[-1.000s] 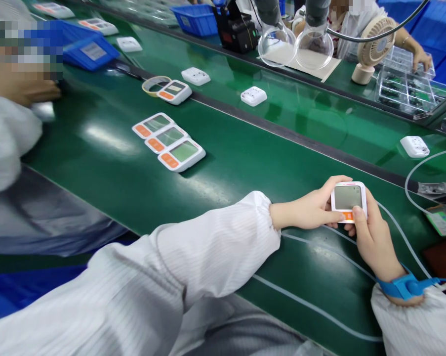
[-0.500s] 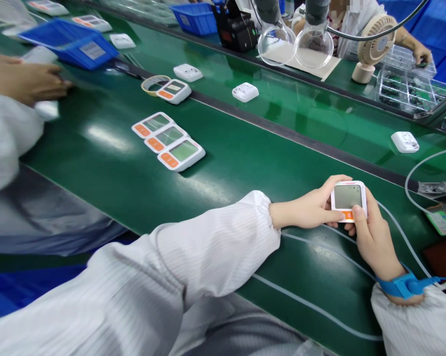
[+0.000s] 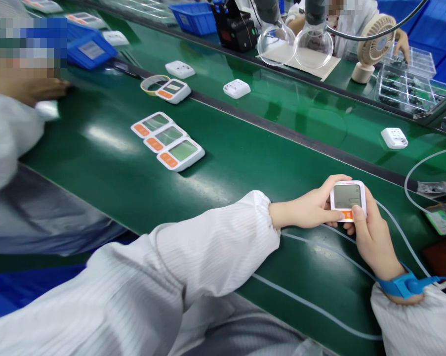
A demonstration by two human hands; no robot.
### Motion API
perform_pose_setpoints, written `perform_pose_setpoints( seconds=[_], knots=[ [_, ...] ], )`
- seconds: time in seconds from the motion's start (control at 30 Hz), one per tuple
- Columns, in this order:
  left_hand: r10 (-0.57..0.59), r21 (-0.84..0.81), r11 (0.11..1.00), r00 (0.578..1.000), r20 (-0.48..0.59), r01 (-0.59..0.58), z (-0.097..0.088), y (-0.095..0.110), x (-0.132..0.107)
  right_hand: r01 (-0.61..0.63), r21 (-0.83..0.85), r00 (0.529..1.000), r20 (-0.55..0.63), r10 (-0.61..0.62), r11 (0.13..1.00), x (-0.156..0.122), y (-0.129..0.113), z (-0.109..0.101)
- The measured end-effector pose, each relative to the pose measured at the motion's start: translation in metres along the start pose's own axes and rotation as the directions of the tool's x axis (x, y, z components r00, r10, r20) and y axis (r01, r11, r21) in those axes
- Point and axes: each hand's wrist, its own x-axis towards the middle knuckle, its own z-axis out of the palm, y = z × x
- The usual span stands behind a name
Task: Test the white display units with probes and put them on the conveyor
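Note:
A small white device with a grey screen and an orange button (image 3: 347, 198) is held upright just above the green table (image 3: 245, 168). My left hand (image 3: 311, 207) grips its left side, thumb pressed at the orange button. My right hand (image 3: 373, 237) grips its right side from below, thumb on the front edge. A blue wrist strap (image 3: 404, 286) circles my right wrist. Three like devices (image 3: 168, 141) lie in a row on the table to the left.
White back covers (image 3: 236, 88) (image 3: 393, 138) ride the far conveyor strip. A tape roll (image 3: 154, 84) and another device (image 3: 174, 91) lie beyond the row. A co-worker's hand (image 3: 41, 89) is at far left. Clear tubes (image 3: 319, 306) cross the table; a small fan (image 3: 373, 49) and trays (image 3: 408, 89) stand opposite.
The white covers on the far conveyor have drifted left. The co-worker's hand at the left shifted a little. My hands and the device stay where they were.

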Motion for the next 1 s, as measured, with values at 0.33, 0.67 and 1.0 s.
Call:
perform_pose_setpoints(
  seconds=[0.33, 0.67, 1.0],
  knots=[
    [0.018, -0.032, 0.999, 1.000, 0.007, -0.017, 0.001, 0.000, 0.000, -0.009, 0.057, 1.000, 0.026, 0.008, 0.998, 0.000, 0.003, -0.002],
    [-0.007, -0.014, 1.000, 0.996, -0.085, 0.006, 0.002, -0.003, 0.001, 0.004, 0.057, 0.992, -0.127, 0.004, 0.998, 0.001, 0.009, 0.000],
    [-0.032, 0.241, 0.969, 0.997, -0.075, 0.050, 0.002, -0.001, 0.001, -0.046, -0.524, 0.906, -0.380, -0.185, 0.851, 0.016, 0.020, -0.016]
  ],
)
